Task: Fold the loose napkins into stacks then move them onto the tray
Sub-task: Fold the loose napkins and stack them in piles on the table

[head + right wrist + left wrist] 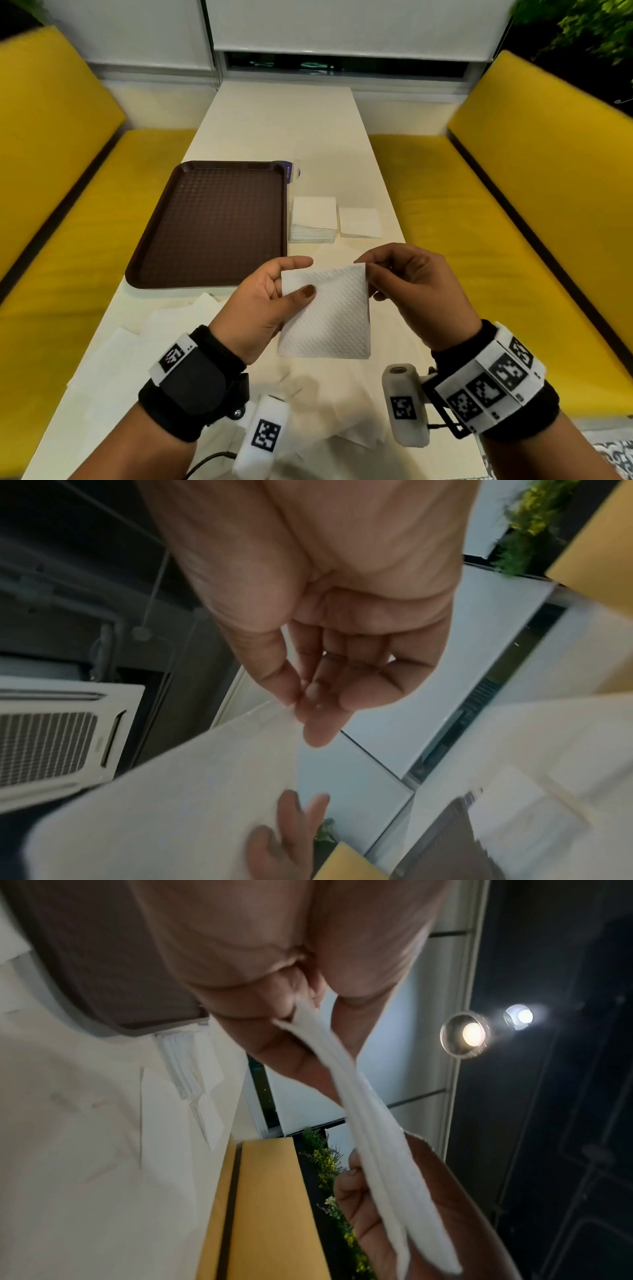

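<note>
A white embossed folded napkin (329,315) is held up above the near part of the table between both hands. My left hand (270,298) pinches its left edge, thumb on top. My right hand (404,274) pinches its upper right corner between thumb and fingertips. In the left wrist view the napkin (369,1139) shows edge-on as folded layers. The right wrist view shows the napkin (178,791) pinched at its corner. A brown tray (212,222) lies bare at the table's left. A stack of folded napkins (313,219) and a thinner folded pile (359,222) sit right of the tray.
Loose unfolded napkins (144,346) are spread over the near end of the white table (284,116). Yellow bench seats (496,212) flank the table on both sides. A window and blinds close off the far end.
</note>
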{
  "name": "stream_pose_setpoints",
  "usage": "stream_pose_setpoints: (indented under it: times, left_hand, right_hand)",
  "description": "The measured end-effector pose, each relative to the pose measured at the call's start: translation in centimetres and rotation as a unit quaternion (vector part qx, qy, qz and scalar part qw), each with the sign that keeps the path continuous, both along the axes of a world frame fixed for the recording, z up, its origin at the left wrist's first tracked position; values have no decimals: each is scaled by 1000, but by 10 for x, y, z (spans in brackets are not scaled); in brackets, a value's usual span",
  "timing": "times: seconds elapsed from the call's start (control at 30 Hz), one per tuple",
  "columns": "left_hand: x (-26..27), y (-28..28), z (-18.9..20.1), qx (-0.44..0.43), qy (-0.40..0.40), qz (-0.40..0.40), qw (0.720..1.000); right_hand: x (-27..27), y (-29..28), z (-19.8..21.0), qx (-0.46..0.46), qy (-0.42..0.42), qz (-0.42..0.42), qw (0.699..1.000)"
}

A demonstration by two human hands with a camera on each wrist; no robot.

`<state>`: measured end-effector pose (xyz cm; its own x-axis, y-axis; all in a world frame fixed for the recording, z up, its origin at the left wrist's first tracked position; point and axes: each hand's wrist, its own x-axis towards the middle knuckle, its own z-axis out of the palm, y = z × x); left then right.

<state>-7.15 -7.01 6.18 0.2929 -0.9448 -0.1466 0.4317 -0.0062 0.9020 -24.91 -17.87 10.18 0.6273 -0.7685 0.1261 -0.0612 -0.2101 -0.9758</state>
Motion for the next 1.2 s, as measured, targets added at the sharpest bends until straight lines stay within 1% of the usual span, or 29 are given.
stream_pose_setpoints:
  times: [0.03,0.13,0.2,0.3,0.37,0.47,0.63,0.9,1.07,1.2]
  left_hand:
    - [0,0,1,-2,-18,2,1000]
    - [0,-2,4,-10,-62,16,998]
    - [0,-2,6,-13,-89,21,996]
    - [-1,-2,9,-21,-124,17,992]
    - [-2,-2,11,-25,-136,12,990]
    - [0,-3,12,-26,-144,8,989]
    - [3,-5,16,-18,-149,10,989]
    - [5,-9,17,-29,-194,32,980]
    - [5,-9,20,-36,-213,29,976]
    - [4,-10,21,-47,-209,44,976]
  right_hand:
    - [1,0,-2,16,6,-5,1000]
    - [6,1,-5,102,-4,-9,995]
    - [7,0,-5,122,-3,9,992]
    - [9,-3,-7,87,22,39,995]
    - [11,-4,-11,64,26,35,997]
    - [13,-6,-14,57,16,21,998]
    - [15,-6,-13,32,23,33,999]
    - [23,-1,-11,11,15,41,999]
    - [25,0,-10,-1,15,47,999]
    - [26,-1,-10,8,1,45,999]
